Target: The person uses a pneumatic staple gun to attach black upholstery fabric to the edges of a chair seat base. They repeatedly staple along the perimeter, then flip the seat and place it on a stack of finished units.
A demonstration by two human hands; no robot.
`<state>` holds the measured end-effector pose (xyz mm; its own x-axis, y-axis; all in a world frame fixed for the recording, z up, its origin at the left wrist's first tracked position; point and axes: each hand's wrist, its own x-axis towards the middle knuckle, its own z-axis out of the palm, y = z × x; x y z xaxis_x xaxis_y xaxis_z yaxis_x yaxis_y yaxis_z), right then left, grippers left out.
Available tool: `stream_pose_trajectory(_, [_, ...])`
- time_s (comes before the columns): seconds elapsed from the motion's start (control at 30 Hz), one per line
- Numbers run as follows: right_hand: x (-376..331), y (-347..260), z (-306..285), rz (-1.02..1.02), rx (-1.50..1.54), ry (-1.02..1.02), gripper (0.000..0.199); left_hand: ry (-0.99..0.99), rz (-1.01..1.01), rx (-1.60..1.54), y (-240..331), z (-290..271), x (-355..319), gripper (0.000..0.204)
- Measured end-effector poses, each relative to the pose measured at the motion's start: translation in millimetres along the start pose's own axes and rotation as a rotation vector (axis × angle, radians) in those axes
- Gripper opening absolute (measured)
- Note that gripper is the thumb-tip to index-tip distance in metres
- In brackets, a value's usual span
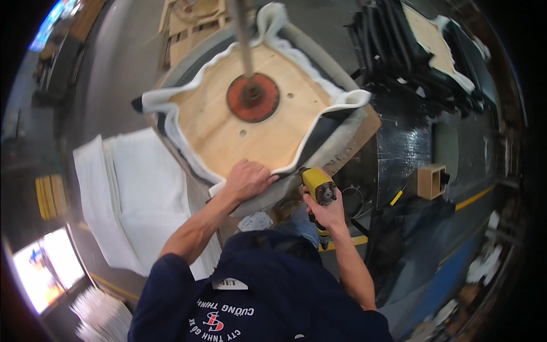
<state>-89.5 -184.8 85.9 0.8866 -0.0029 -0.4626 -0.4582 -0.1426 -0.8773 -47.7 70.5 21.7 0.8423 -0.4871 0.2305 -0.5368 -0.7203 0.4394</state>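
A plywood seat board [256, 125] lies face down on a stand, with white padding and grey fabric [336, 142] wrapped up around its edges. A round red plate [253, 97] on a pole presses on its middle. My left hand [246, 179] presses the fabric down on the board's near edge. My right hand [326, 214] grips a yellow staple gun [319, 188], whose nose points at the fabric edge just right of my left hand.
A stack of white padding sheets [134, 194] lies to the left. Black chair frames and another board [421, 45] stand at the upper right. A small wooden box [431, 180] sits on the floor at right, beside yellow floor lines.
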Motion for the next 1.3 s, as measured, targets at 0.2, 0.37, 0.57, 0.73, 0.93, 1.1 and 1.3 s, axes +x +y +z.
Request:
stream_pose_trajectory(0.2, [0.7,-0.9,11.9,-0.033,-0.026,-0.014,0.069,-0.035,-0.143,0.114,1.8,-21.3,9.8,0.044])
stream_pose_trajectory(0.37, [7.3,11.1,11.9,-0.137,0.009,-0.043,0.072,-0.097,0.023,0.053,-14.6,-15.8,-8.8,0.042])
stream_pose_trajectory(0.57, [-27.9,-3.7,18.5,-0.053,-0.005,-0.091,0.074,0.071,-0.003,0.137,-15.1,-11.6,-21.0,0.037])
stream_pose_trajectory(0.73, [-19.5,-18.1,45.2,-0.01,-0.137,-0.205,0.074,0.096,-0.135,0.069,-22.3,-5.5,-20.3,0.035])
stream_pose_trajectory(0.93, [4.2,-47.7,67.6,0.181,-0.169,-0.243,0.076,0.077,-0.214,-0.027,-25.6,3.9,-19.7,0.035])
stream_pose_trajectory(1.1, [16.4,-49.7,71.8,0.198,-0.25,-0.237,0.076,0.079,-0.286,-0.008,-19.9,3.3,-16.2,0.033])
stream_pose_trajectory(1.3, [18.6,-56.3,70.1,0.19,-0.293,-0.242,0.075,0.131,-0.314,-0.035,-16.8,6.6,-10.1,0.031])
